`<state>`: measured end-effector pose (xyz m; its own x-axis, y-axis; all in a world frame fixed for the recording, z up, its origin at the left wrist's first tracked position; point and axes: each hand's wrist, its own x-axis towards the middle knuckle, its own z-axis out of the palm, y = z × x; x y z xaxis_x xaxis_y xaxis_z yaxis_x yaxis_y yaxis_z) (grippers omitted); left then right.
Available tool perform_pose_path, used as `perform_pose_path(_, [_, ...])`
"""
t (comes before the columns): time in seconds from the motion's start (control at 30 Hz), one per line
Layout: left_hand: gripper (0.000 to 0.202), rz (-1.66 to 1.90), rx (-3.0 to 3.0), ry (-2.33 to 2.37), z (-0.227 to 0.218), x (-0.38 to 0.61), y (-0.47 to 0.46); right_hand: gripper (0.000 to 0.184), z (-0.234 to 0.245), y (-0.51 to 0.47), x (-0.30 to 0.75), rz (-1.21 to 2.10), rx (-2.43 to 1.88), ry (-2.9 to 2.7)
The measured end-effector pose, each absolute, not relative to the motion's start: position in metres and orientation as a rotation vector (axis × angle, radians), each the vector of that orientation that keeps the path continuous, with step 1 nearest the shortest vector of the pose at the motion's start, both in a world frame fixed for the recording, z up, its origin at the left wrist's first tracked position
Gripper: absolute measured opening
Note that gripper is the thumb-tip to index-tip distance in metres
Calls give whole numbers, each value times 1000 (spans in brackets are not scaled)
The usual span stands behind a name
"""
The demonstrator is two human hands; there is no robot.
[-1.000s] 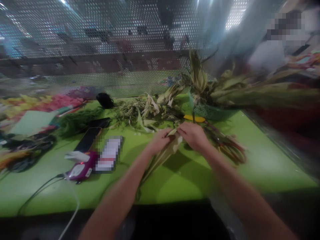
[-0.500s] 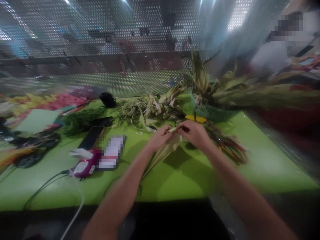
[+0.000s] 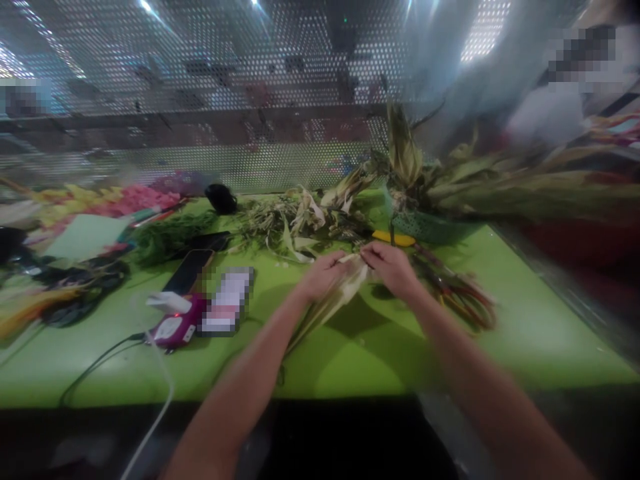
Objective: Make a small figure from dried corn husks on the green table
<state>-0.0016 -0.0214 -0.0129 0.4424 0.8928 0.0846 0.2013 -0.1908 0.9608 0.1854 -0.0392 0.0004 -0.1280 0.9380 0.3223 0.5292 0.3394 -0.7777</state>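
Observation:
Between my two hands is a pale, dry corn husk (image 3: pixel 345 293), its long tail trailing down toward the table's near edge. My left hand (image 3: pixel 323 275) is closed on the husk's upper left side. The fingers of my right hand (image 3: pixel 387 267) pinch its upper tip. Just beyond my hands lies a heap of dried husks and stalks (image 3: pixel 305 217). A yellow-handled tool (image 3: pixel 394 238) lies close behind my right hand. To the right of that hand is a pair of scissors (image 3: pixel 467 303) with orange-red handles, partly blurred.
A green basket (image 3: pixel 420 223) with corn husks stands at the back right. Left on the green table (image 3: pixel 400 373) are a lit phone (image 3: pixel 229 300), a dark phone (image 3: pixel 189 272), a purple power adapter (image 3: pixel 180 328) with cables, green netting (image 3: pixel 167 240) and colourful flowers (image 3: pixel 115 200). A perforated screen rises behind.
My right hand has turned slightly and shifted a little right along the husk's tip. More of the pale husk shows between my hands. The whole view has shifted slightly.

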Motion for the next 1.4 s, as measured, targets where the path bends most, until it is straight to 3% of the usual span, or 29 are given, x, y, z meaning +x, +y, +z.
perform_pose_path(0.17, [34,905,1464,957,-12,-2,-25,26,1,-35,188,1008,-1200,-1563])
perform_pose_path(0.47, [13,1062,1680,1245,-13,-2,-17,17,2,-47,184,417,-1196,-1649])
perform_pose_path(0.87, [31,1000,1523,1079,-23,6,-23,29,-2,-48,174,566,-1457,-1735])
perform_pose_path(1.07, [26,926,1709,1061,-15,8,-24,19,-4,-49,174,538,-1531,-1776])
perform_pose_path(1.4, [23,956,2003,1213,-19,7,-24,25,-12,-47,173,497,-1585,-1761])
